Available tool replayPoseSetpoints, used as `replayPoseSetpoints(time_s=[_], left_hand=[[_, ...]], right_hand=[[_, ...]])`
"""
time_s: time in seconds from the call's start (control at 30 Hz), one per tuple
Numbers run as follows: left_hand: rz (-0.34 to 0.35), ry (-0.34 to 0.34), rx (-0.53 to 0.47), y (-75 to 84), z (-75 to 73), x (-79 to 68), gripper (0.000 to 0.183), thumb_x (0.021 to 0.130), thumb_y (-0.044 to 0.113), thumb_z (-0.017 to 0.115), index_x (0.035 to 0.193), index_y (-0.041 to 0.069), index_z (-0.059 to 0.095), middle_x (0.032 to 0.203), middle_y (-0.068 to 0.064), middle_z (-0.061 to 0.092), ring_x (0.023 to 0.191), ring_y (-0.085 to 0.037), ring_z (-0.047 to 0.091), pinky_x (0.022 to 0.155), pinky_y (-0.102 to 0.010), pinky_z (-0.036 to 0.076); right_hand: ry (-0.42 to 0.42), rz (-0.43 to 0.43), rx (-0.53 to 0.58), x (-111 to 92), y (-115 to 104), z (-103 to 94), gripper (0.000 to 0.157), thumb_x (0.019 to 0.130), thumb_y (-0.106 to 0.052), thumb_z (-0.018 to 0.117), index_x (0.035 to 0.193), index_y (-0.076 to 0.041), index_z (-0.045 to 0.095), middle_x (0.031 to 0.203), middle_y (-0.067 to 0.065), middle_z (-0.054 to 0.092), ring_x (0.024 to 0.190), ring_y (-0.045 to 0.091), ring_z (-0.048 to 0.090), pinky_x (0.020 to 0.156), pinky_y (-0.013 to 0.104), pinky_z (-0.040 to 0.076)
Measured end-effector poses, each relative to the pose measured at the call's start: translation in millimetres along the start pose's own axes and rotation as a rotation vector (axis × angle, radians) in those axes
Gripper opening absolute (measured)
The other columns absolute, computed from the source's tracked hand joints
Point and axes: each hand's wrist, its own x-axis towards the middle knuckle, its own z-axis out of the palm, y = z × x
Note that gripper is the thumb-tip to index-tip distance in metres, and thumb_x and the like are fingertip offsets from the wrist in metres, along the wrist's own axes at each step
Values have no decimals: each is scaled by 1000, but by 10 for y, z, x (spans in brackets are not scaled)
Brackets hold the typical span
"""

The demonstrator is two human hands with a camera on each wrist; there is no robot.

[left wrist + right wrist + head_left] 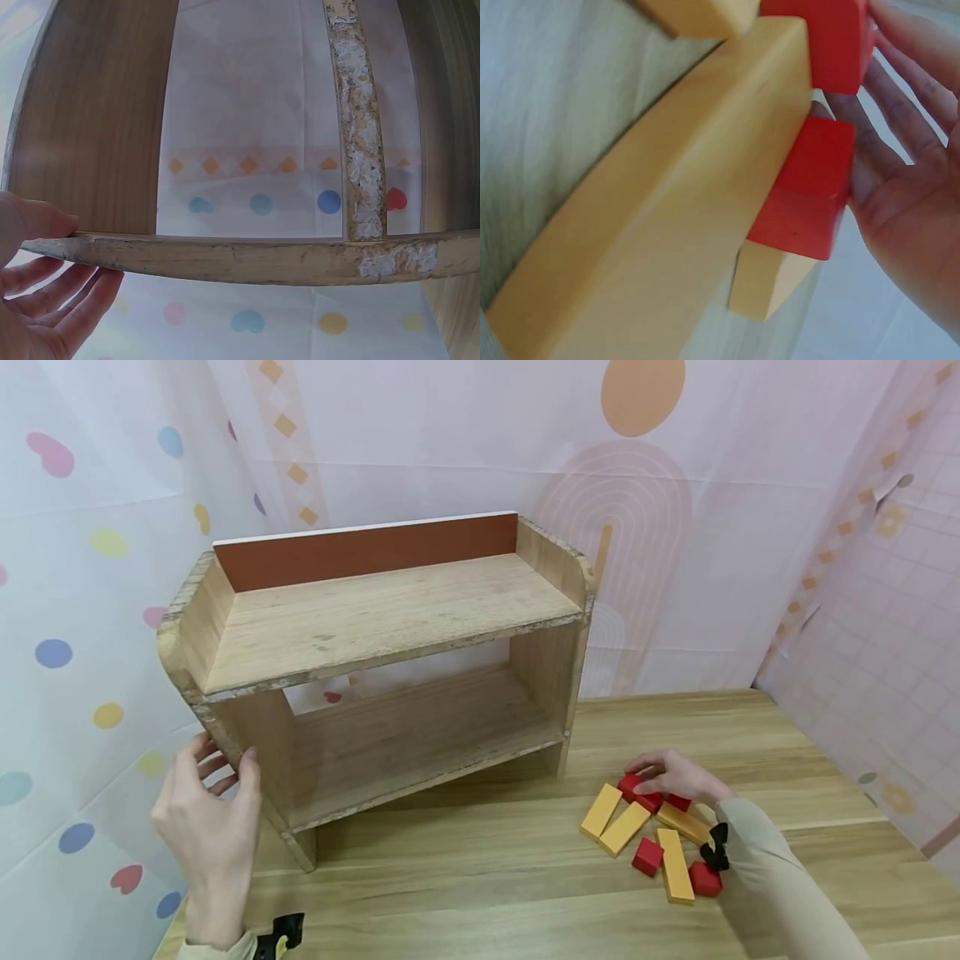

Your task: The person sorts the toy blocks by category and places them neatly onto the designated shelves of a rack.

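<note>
At the left of the wooden shelf (390, 610), the left hand (210, 818) is pinching its front edge (225, 259) between thumb and fingers, probably for steadiness. Right of the shelf, the right hand (681, 775) is arching over red blocks (630, 787) beside yellow blocks (602, 810) on the tabletop (450, 893); whether its fingers are clamping one, I cannot tell.

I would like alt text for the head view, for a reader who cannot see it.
A person's left hand grips one side of a wooden shelf standing on a table. At right, the right hand is at red blocks, with yellow blocks alongside. Patterned cloth hangs behind.
</note>
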Motion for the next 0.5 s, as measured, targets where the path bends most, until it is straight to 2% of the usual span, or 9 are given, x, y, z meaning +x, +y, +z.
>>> replayPoseSetpoints(time_s=[0.1,0.23,0.3,0.4,0.5], left_hand=[[-6,6,-2,-4,6,0,35,79,5,68,111,-8,63,102,-27,68,77,25,46,65,8,33],[-10,14,9,-11,14,1,35,79,6,67,111,-7,64,100,-26,69,77,9,59,65,8,34],[-7,13,10,-13,18,-2,34,79,7,67,110,-7,65,100,-26,69,77,7,61,65,8,34],[-3,10,1,-13,11,1,34,79,6,67,110,-8,64,99,-27,69,75,18,54,65,8,34],[-1,2,4,-7,-2,4,34,79,5,67,110,-9,63,100,-28,68,74,28,44,64,9,32]], right_hand=[[20,3,-23,14,13,9,34,87,-14,65,117,2,62,117,20,65,108,31,61,89,40,52],[41,-11,-38,46,35,22,31,88,-17,65,114,0,63,112,18,66,104,26,62,84,30,51],[32,-19,-29,53,52,22,32,88,-17,65,114,0,62,113,18,66,105,26,62,83,24,49],[-3,-32,2,59,73,13,37,87,-16,67,118,2,61,117,21,64,108,28,60,82,17,47],[-17,-33,14,68,83,7,39,86,-17,67,119,2,60,119,22,63,109,27,59,83,15,46]])
